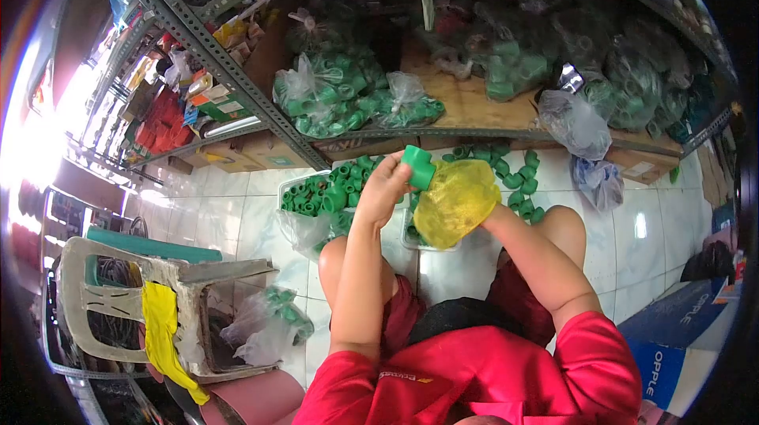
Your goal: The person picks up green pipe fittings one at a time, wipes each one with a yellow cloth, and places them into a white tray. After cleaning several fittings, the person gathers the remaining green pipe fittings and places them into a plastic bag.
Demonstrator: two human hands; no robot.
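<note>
we take the translucent yellow plastic bag [455, 205] as our landmark. far left of it, we record a worn pale plastic chair [101, 298] with a bright yellow cloth [161, 330] draped over it. between the chair and the landmark, nearer the chair, a clear plastic bag of green fittings [273, 318] lies on the white tiled floor [237, 188]. just left of the landmark, a pale rectangular tray [280, 197] holds many small green plastic fittings [318, 194].

the left hand [385, 188] is beside the landmark's upper left, its thumb and fingers closed on a green plastic tee-shaped fitting [419, 167]. we find the fitting raised above the floor, at the landmark's upper left edge. the right hand [492, 218] is at the landmark's right side; its fingers are hidden by the yellow plastic, so we cannot tell how they are set.

right of the landmark, loose green elbow fittings [528, 181] lie on the floor. beyond them, a clear crumpled plastic bag [575, 124] hangs at the edge of the grey perforated metal shelf [379, 134]. far right and lower than the landmark, we note a blue and white cardboard box [672, 338] marked "opple".
</note>
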